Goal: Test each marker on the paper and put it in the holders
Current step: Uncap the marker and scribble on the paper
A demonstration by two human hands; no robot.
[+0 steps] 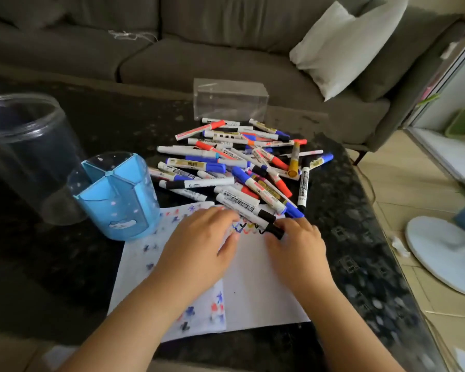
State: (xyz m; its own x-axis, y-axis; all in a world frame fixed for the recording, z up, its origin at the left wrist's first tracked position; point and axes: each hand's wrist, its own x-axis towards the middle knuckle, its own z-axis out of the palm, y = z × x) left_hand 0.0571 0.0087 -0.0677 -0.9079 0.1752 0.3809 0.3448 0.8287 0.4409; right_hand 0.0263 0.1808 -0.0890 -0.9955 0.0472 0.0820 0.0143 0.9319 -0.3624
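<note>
The right hand (295, 237) is pinching a black-capped white marker (255, 214) whose barrel is running up-left toward the flat, open left hand (199, 242) on the scribbled white paper (255, 285).

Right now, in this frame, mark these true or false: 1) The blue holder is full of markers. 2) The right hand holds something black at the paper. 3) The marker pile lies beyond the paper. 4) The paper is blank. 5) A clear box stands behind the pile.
1) False. The blue holder shows no markers inside.
2) True. The right hand grips a black marker over the paper.
3) True. The marker pile lies on the far side of the paper.
4) False. The paper carries coloured scribbles and zigzags.
5) True. The clear box stands behind the pile.
</note>
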